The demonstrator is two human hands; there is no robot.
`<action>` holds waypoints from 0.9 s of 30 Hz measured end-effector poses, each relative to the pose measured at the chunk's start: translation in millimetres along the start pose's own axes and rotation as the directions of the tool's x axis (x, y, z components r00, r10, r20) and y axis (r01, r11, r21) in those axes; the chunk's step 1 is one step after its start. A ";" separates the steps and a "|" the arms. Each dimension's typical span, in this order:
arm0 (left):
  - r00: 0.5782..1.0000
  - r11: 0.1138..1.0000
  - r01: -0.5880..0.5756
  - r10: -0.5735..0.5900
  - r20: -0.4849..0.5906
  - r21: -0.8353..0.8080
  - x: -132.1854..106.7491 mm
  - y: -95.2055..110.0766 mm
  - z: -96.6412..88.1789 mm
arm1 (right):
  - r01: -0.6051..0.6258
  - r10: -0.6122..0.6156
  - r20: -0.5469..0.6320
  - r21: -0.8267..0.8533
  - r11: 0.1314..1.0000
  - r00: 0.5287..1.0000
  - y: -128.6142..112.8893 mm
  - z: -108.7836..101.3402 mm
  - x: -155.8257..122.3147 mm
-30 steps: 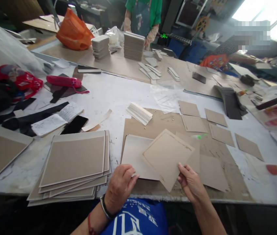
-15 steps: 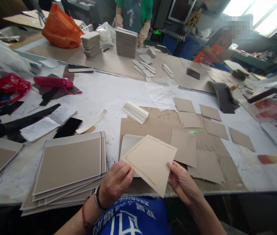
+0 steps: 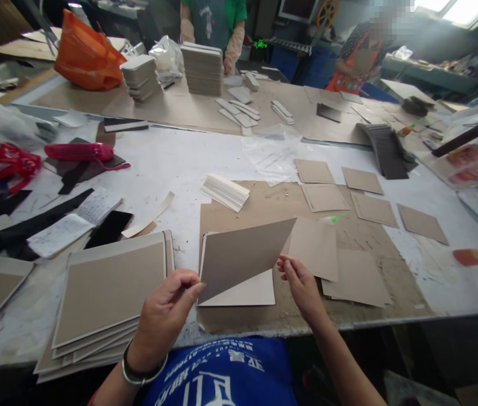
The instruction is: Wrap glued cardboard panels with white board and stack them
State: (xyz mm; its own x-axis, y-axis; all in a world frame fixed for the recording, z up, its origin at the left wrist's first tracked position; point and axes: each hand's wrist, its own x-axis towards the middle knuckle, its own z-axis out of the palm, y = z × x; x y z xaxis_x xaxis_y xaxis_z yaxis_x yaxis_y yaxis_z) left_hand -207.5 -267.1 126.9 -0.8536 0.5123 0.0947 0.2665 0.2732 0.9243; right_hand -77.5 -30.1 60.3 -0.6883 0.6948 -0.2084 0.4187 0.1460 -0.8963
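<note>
My left hand (image 3: 163, 316) and my right hand (image 3: 301, 285) hold a square grey card (image 3: 241, 256) between them, tilted up with its grey back toward me. The left fingers pinch its lower left corner, the right fingers pinch its right edge. Under it a pale card (image 3: 247, 292) lies flat on a brown cardboard sheet (image 3: 281, 211). A stack of large grey boards (image 3: 106, 296) lies just left of my left hand.
Several loose brown squares (image 3: 366, 208) lie at the right, a fanned pile of white strips (image 3: 224, 192) in the middle. A black phone (image 3: 107, 228), notes and a pink case (image 3: 79, 152) lie at left. Two people stand across the far table by card stacks (image 3: 202, 69).
The card has been flipped over: its pale face with the glue line showed before, now its grey back faces me. My left hand slid to its lower left corner.
</note>
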 end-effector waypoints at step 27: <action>0.758 0.757 0.652 -0.651 -0.036 0.042 9.5 -104.0 51.2 | 0.113 0.002 0.195 -0.574 0.811 0.981 41.4 8.7 -0.9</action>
State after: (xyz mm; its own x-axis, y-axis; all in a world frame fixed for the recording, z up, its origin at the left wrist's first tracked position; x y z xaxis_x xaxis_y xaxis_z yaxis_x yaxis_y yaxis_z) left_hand -220.4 -249.0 12.7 -0.8366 0.1813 -0.5170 -0.3365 0.5748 0.7459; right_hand -64.7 -30.8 20.0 -0.7898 0.5442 -0.2829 0.6022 0.6010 -0.5255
